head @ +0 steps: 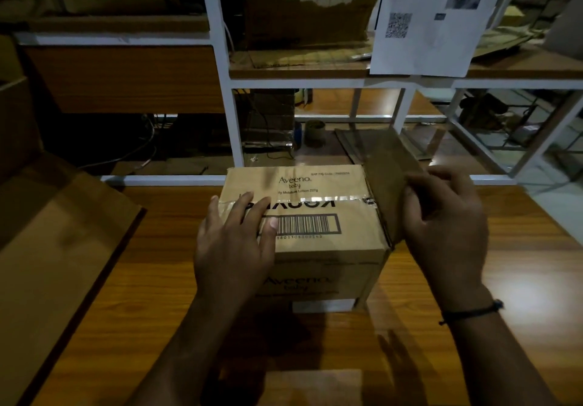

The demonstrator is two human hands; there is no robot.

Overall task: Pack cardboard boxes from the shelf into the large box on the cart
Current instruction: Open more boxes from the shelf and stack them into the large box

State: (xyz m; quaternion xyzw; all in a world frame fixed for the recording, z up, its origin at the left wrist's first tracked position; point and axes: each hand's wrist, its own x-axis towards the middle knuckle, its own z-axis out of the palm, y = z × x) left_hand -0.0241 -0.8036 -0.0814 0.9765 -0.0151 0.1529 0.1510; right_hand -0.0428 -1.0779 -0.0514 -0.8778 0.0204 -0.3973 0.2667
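A taped cardboard box sits mid-table, before a white shelf. The left hand rests flat on its top, fingers straight, slightly spread. The right hand curls its fingers round a darker cardboard sheet at the box's right edge.

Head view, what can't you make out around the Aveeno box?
All in the head view:
- Aveeno box top print: partly covered by the left hand.
- Its right side: hidden behind the cardboard panel the right hand grips.
- Large box: cut off by the left edge.
- Posted sheet: text too small.
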